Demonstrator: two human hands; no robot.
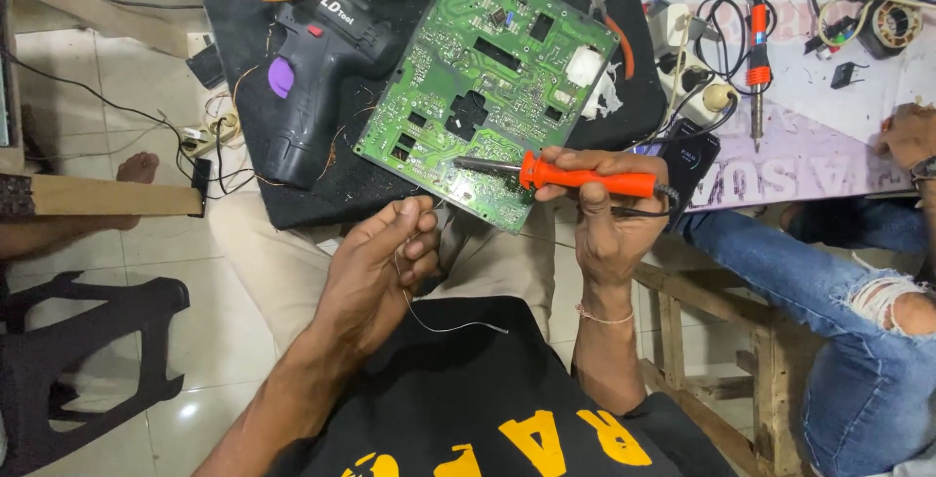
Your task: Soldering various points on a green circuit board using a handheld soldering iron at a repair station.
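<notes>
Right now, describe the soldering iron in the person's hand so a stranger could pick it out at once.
Start at the big green circuit board lying on the dark mat. At its near edge, the right hand grips an orange-handled soldering iron, its dark tip resting on the board. A second orange iron lies unheld on the printed sheet farther right, and the left hand holds only thin wire.
</notes>
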